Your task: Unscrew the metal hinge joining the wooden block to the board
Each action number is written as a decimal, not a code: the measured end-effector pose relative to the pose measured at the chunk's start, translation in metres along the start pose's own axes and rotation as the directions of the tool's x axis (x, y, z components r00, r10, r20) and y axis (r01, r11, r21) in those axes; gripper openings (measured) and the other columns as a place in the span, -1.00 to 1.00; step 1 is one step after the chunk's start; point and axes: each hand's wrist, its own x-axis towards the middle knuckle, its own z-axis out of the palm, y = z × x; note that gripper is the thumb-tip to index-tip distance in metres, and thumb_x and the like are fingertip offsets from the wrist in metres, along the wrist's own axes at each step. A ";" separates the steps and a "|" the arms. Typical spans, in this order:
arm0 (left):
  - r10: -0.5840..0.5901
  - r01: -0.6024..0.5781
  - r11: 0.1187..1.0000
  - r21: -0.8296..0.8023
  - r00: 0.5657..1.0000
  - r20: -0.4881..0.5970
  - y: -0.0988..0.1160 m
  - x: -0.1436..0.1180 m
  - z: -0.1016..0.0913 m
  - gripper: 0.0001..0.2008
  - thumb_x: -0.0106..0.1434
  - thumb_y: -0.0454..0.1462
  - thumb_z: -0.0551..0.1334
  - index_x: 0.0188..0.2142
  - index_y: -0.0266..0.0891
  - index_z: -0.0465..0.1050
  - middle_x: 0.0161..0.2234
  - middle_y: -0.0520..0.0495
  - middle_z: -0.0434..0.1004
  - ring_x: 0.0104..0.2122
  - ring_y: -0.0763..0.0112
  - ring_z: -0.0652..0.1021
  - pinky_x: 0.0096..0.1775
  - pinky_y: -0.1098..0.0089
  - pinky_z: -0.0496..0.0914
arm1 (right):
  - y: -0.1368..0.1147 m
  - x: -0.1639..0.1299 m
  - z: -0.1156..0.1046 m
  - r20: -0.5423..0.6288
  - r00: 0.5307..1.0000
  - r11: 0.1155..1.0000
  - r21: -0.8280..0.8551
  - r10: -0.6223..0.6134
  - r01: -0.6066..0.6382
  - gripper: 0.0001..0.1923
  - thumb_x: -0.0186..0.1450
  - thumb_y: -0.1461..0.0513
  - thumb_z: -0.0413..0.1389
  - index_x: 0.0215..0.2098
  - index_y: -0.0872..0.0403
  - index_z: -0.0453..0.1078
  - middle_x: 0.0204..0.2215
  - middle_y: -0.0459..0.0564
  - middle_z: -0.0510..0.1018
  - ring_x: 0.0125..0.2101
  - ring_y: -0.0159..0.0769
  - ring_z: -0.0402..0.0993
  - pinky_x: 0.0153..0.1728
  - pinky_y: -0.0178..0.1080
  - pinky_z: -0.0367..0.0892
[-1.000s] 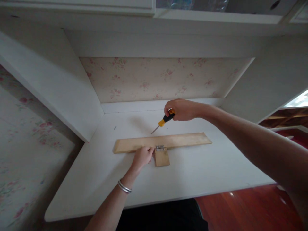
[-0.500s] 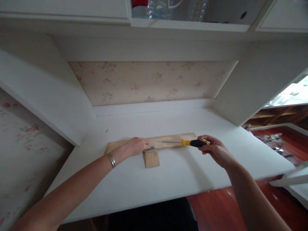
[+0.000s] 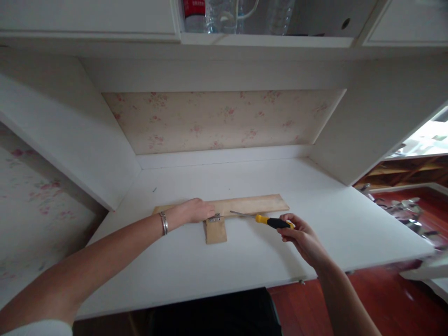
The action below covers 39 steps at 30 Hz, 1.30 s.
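Note:
My right hand point(image 3: 304, 240) is closed round the handle of a yellow and black screwdriver point(image 3: 275, 222). Its thin metal shaft points left, the tip over the lower edge of a long wooden board point(image 3: 252, 203). At the board's left part, my left hand point(image 3: 198, 211) has its fingers bent together beside a small metal hinge point(image 3: 216, 217). Whatever those fingertips pinch is too small to make out. The hinge lies across the joint between the long board and a short wooden block point(image 3: 216, 232), which extends toward me. A gap separates the screwdriver tip from the hinge.
A white desktop point(image 3: 252, 261) carries the wood, with a small screw-like piece point(image 3: 154, 190) at its back left. Side panels point(image 3: 336, 126) rise left and right. Overhead, a shelf point(image 3: 266, 41) holds clear plastic bottles point(image 3: 222, 16).
My right hand has moved left and slightly down with the screwdriver, its tip now lower and tilted up toward the left. My left hand stays at the hinge. The camera view has shifted slightly.

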 end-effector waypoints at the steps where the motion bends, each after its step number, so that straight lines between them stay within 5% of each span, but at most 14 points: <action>1: -0.001 0.001 1.000 0.002 1.000 -0.006 0.001 0.000 0.003 -0.78 0.27 -0.44 0.02 -0.23 -0.21 0.40 -0.26 -0.06 0.51 -0.32 0.33 0.52 -0.36 0.41 0.33 | 0.003 0.000 0.001 0.004 1.000 1.000 0.002 0.006 -0.006 -0.64 0.00 0.28 0.28 -0.29 0.03 0.25 -0.38 -0.13 0.35 -0.50 -0.48 0.25 -0.51 -0.37 0.26; 9: -0.163 0.183 0.969 -0.166 0.979 0.123 0.003 0.010 0.007 -0.79 0.27 -0.32 0.06 -0.36 -0.23 0.47 -0.36 -0.14 0.53 -0.35 0.28 0.52 -0.31 0.36 0.35 | 0.027 -0.001 0.006 0.029 0.998 0.998 0.006 0.055 -0.056 -0.65 0.05 0.24 0.27 -0.29 0.00 0.19 -0.45 -0.19 0.33 -0.55 -0.50 0.25 -0.52 -0.38 0.22; 15: -0.433 0.527 0.797 -0.296 0.840 0.327 0.003 0.023 0.004 -0.62 0.28 -0.13 -0.01 -0.31 -0.28 0.53 -0.31 -0.26 0.54 -0.36 0.24 0.54 -0.37 0.39 0.35 | 0.037 0.000 0.012 0.031 0.994 0.995 0.001 0.102 -0.102 -0.64 0.06 0.21 0.27 -0.29 -0.01 0.18 -0.42 -0.19 0.34 -0.55 -0.51 0.26 -0.51 -0.38 0.23; 21: -0.495 0.599 0.746 -0.293 0.792 0.357 -0.010 0.024 0.004 -0.59 0.27 -0.12 0.00 -0.26 -0.35 0.52 -0.29 -0.34 0.53 -0.33 0.20 0.54 -0.33 0.38 0.35 | 0.040 0.004 0.016 0.044 0.993 0.994 0.013 0.108 -0.109 -0.63 0.04 0.20 0.28 -0.30 0.01 0.18 -0.43 -0.18 0.36 -0.56 -0.50 0.25 -0.52 -0.37 0.23; 24: -0.456 0.526 0.776 -0.347 0.849 0.267 -0.018 0.011 -0.004 -0.57 0.33 -0.15 -0.08 -0.22 -0.31 0.50 -0.23 -0.28 0.52 -0.26 0.24 0.53 -0.26 0.38 0.34 | 0.041 0.005 0.016 0.042 0.994 0.993 0.043 0.104 -0.106 -0.64 0.05 0.20 0.28 -0.30 0.00 0.19 -0.41 -0.18 0.36 -0.56 -0.51 0.25 -0.51 -0.37 0.24; 28: -0.177 0.172 0.859 -0.483 0.984 0.034 -0.021 -0.011 -0.010 -0.72 0.33 -0.18 0.00 -0.12 -0.10 0.45 -0.15 -0.03 0.47 -0.21 0.43 0.49 -0.20 0.50 0.29 | 0.042 0.005 0.017 0.029 0.995 0.993 0.065 0.099 -0.101 -0.64 0.04 0.19 0.28 -0.30 0.00 0.20 -0.41 -0.18 0.37 -0.57 -0.50 0.26 -0.52 -0.36 0.24; 33: -0.071 0.052 0.930 -0.365 0.997 -0.037 -0.013 -0.020 -0.001 -0.77 0.29 -0.26 0.12 -0.08 0.05 0.40 -0.16 0.07 0.47 -0.21 0.46 0.48 -0.28 0.52 0.29 | 0.045 0.005 0.019 0.026 0.997 0.994 0.070 0.079 -0.081 -0.63 0.04 0.20 0.28 -0.29 0.00 0.20 -0.45 -0.18 0.36 -0.57 -0.49 0.27 -0.52 -0.36 0.23; 39: -0.037 0.025 0.976 -0.216 0.998 -0.053 -0.010 -0.010 -0.001 -0.81 0.27 -0.36 0.11 -0.21 -0.08 0.44 -0.26 0.01 0.50 -0.29 0.44 0.50 -0.35 0.50 0.30 | 0.045 0.003 0.020 -0.003 0.996 0.995 0.051 0.084 -0.084 -0.61 0.03 0.16 0.29 -0.29 0.00 0.19 -0.46 -0.19 0.38 -0.58 -0.48 0.28 -0.53 -0.36 0.22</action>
